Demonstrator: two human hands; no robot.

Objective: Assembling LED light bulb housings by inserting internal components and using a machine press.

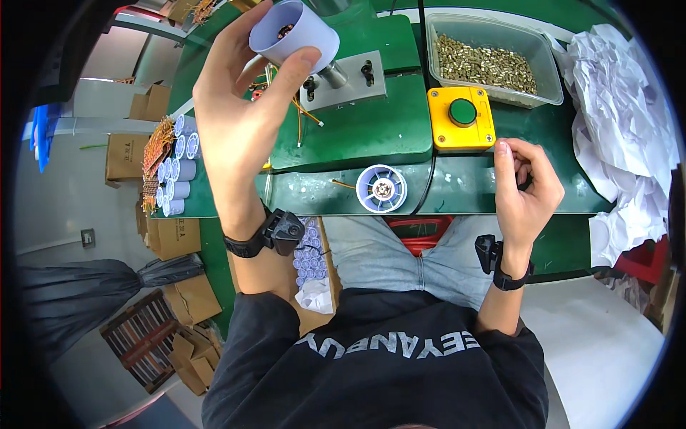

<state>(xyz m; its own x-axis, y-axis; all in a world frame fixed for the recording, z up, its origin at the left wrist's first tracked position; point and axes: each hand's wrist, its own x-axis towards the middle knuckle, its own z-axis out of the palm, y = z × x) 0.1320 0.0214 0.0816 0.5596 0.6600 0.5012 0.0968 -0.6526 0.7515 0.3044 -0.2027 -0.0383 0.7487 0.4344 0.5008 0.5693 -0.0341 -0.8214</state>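
Observation:
My left hand (246, 107) is wrapped round a lilac plastic fan housing (304, 36), a round cup with dark and copper-coloured parts inside. It is tilted over a metal post on a grey metal block (350, 82), fixed to a green machine base (386, 136); whether housing and post touch, I cannot tell. My right hand (527, 179) has its fingers curled together beside a yellow box with a green push button (463, 114); what they hold, if anything, is hidden. A second lilac fan housing (381, 189), with ribs and a round centre, lies on the bench's front part, a wire beside it.
A clear plastic bin (486, 64) of small brass-coloured metal pieces is at the back right. Crumpled white paper (614, 107) covers the right end. Several lilac housings (179, 170) with orange wires stand at the left edge. A carton of more housings (309, 257) sits below the bench.

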